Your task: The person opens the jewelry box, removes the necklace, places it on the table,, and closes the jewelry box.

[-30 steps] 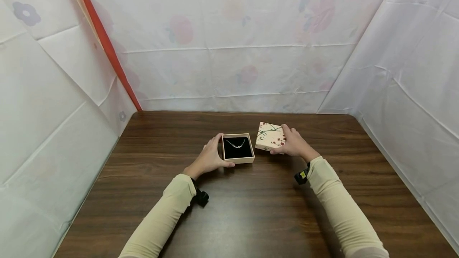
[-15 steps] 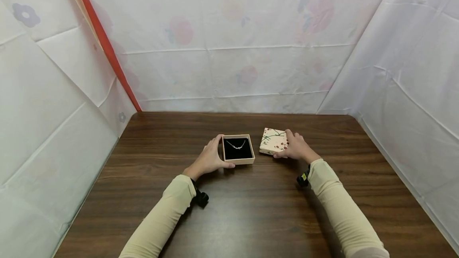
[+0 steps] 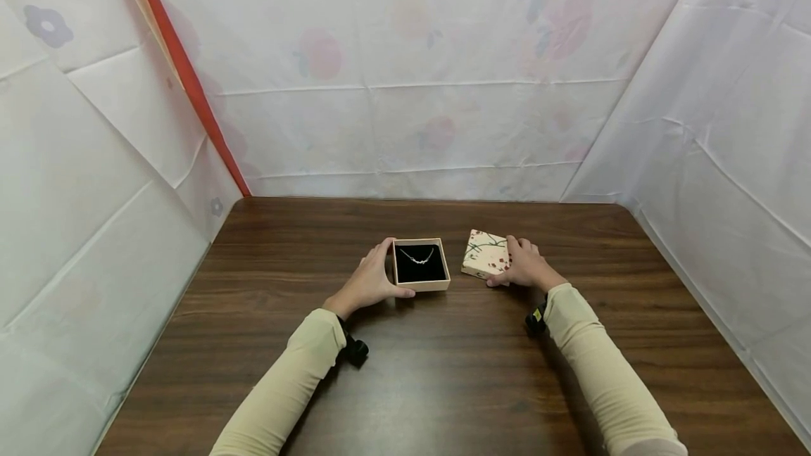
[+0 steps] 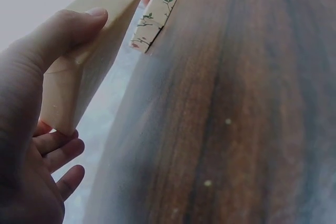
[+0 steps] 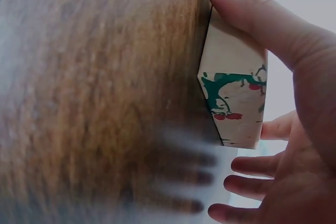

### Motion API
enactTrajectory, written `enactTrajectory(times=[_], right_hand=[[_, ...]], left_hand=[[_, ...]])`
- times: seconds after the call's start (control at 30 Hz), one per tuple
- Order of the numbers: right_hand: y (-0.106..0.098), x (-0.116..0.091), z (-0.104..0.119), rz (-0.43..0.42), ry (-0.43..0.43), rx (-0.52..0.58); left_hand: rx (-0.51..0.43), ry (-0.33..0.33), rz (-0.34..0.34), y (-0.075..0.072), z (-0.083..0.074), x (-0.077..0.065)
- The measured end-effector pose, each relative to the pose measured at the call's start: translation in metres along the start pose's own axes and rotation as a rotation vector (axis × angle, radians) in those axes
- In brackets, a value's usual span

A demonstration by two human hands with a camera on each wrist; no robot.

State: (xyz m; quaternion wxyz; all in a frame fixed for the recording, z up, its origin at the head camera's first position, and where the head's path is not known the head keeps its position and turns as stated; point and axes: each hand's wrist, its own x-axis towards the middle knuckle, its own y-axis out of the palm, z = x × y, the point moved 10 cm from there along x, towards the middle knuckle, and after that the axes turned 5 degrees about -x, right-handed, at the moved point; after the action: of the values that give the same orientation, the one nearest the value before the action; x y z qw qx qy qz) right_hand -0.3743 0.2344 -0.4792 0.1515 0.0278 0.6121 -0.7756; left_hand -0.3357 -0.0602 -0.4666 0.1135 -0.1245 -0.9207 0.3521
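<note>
My left hand [image 3: 367,279] grips a small cream jewellery box base [image 3: 423,287] by its left side, thumb along the front wall. A black pad fills the base, with a thin silver necklace [image 3: 419,260] lying across it. In the left wrist view the base [image 4: 100,61] is held off the table, its underside tilted into sight. To the right, my right hand [image 3: 529,264] holds the box's lid [image 3: 484,253], cream with green stems and red blossoms, between thumb and fingers. The right wrist view has the lid [image 5: 233,100] flat on the wood, its lower edge against it; several fingers extend past it.
Both things are near the middle of a dark wood-grain table [image 3: 405,371]. White patterned sheeting [image 3: 405,125] stands along the back and both sides, with a red strip [image 3: 196,90] at the back left corner. Each wrist wears a small black camera [image 3: 357,352].
The right hand has brought the lid down and slightly to the right, away from the base, onto the table. The left hand and base have stayed in place.
</note>
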Motion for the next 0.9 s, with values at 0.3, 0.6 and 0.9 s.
enactTrajectory(times=[0.3, 0.6, 0.9], right_hand=[[0.0, -0.002, 0.005, 0.01, -0.02, 0.039], [-0.02, -0.004, 0.023, -0.045, -0.054, 0.117], [-0.03, -0.009, 0.047, -0.086, -0.108, 0.223]], left_hand=[[0.01, 0.001, 0.003, 0.002, 0.001, 0.0], [0.013, -0.003, 0.01, 0.003, 0.001, -0.001], [0.003, -0.002, 0.006, 0.001, -0.003, -0.004]])
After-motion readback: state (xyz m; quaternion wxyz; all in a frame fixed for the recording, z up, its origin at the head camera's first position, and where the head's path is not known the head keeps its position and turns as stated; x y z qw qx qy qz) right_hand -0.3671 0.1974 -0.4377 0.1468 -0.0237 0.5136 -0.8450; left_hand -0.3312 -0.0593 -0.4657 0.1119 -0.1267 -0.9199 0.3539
